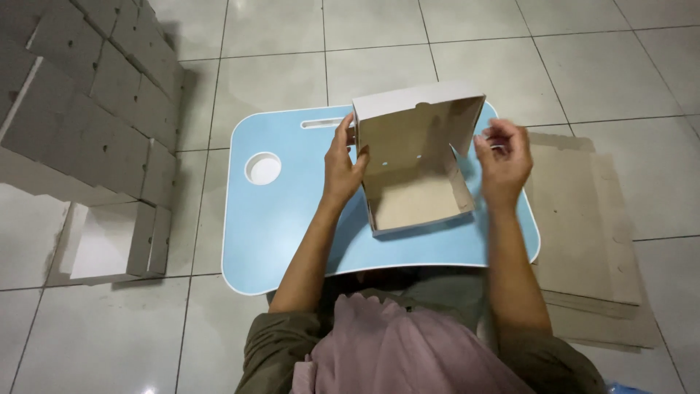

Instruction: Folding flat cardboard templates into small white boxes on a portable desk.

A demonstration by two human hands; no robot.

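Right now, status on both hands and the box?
Left hand grips the cardboard box at its left wall. Right hand at its right flap. Box open on blue lap table. Nothing obstructing.

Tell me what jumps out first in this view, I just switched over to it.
A half-folded cardboard box stands open on the light blue lap table at centre. The left hand grips its left wall, while the right hand is at its right wall flap. A big stack of finished grey boxes fills the upper left floor, and flat cardboard sheets lie to the right of the table.
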